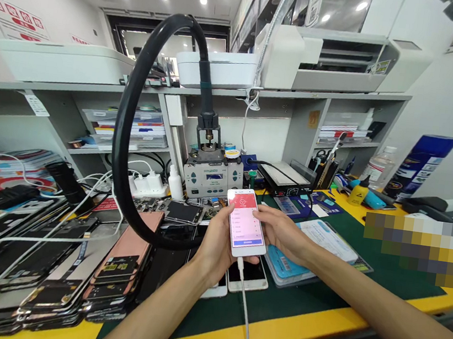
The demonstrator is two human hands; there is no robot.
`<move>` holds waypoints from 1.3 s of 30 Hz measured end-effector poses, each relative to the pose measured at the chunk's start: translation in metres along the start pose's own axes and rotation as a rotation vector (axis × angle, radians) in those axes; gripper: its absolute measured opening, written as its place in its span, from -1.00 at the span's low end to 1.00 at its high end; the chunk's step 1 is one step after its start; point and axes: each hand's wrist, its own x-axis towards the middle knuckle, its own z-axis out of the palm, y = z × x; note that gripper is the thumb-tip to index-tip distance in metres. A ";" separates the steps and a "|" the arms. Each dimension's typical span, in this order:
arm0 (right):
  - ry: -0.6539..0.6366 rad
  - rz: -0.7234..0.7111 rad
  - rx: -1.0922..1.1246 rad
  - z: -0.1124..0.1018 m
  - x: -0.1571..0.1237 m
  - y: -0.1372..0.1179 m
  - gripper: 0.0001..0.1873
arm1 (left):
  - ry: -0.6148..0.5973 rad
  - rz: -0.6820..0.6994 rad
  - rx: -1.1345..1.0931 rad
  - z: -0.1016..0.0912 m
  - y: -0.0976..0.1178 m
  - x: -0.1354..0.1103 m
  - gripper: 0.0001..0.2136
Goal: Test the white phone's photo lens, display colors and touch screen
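Observation:
A white smartphone [246, 223] is held upright between both hands, its lit screen showing a red header, a list and a blue bar. My left hand [217, 240] is wrapped round its left side and back. At the right edge is my right hand [279, 229], its thumb over the screen; its other fingers are partly hidden behind the phone. From the bottom of the phone a white charging cable [245, 305] runs down towards me. Below lies another white phone [251, 281] on the green mat [283, 306], partly covered by my left hand.
Stacked phone screens and parts [57, 280] crowd the left. A thick black hose [126, 123] arches beside the hot-air rework station [213, 176]. Blue packets [284, 266] lie right of the phone. A yellow bottle [358, 192] and a tool holder [326, 171] stand further back.

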 end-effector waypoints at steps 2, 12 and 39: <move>-0.035 -0.005 -0.037 -0.001 0.000 0.000 -0.67 | -0.005 0.003 0.001 0.000 -0.001 0.001 -0.53; -0.056 -0.023 -0.023 -0.003 0.000 0.001 -0.62 | -0.033 0.029 0.018 -0.003 -0.002 0.002 -0.49; 0.009 -0.044 -0.022 -0.002 0.002 0.005 -0.71 | -0.093 0.018 0.037 -0.001 -0.002 0.000 -0.45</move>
